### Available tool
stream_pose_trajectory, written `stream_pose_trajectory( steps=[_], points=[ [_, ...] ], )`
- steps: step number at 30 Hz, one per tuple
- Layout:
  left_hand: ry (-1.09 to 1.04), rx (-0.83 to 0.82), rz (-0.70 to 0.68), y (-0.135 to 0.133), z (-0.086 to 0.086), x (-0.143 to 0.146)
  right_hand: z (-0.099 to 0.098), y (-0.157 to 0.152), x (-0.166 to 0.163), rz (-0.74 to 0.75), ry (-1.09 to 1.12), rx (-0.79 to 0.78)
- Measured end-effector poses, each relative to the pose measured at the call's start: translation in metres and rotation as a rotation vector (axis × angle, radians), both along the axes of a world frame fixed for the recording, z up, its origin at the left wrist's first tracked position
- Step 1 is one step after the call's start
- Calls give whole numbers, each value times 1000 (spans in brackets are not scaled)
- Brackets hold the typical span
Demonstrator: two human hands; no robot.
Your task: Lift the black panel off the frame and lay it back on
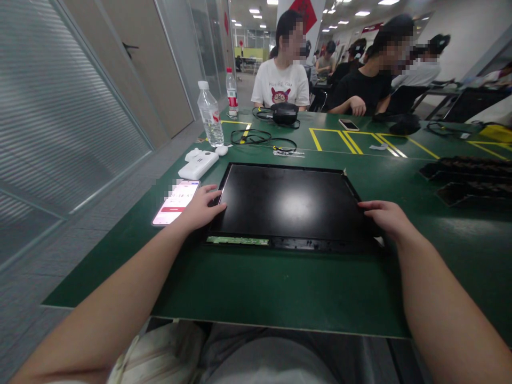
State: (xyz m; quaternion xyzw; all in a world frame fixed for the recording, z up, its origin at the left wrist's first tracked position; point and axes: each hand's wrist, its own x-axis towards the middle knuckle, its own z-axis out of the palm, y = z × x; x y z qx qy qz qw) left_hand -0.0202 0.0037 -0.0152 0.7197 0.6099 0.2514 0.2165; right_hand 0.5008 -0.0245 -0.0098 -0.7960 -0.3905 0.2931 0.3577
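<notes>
Both forearms are bare from the elbow down, with no sleeve, watch, ring or glove showing on the left hand (202,208) or the right hand (386,217). At the lower edge of the view the lap shows pale grey cloth, with a cream, faintly striped fabric bunched beside it

green table (280,288), black panel (288,205), phone (176,201), bottles (210,114)
</notes>
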Motion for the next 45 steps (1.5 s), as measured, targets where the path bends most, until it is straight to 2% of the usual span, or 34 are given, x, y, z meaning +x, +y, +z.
stream_pose_trajectory(
  steps=[8, 13, 17, 33, 41, 45],
  points=[
    [-14, 5, -7, 2, -1, -1, 2, -2, -4, -6, -2, 2],
    [81, 0, -34, 4, -3, -4, 1, 1, 0, 19, -6, -39],
    [141, -4, -43, 4, -3, -5, -3, 4, 6, 24, 2, 11],
    [211, 18, -71, 1, -2, -2, -2, 1, 0, 0, 18, -4],
    [256, -16, -118, -12, 14, 8, 0, -2, -6, -8, -46, 4],
    [284, 41, -252, -16, 23, 2, 4, -3, -9, 36, -192, -11]
  ],
)
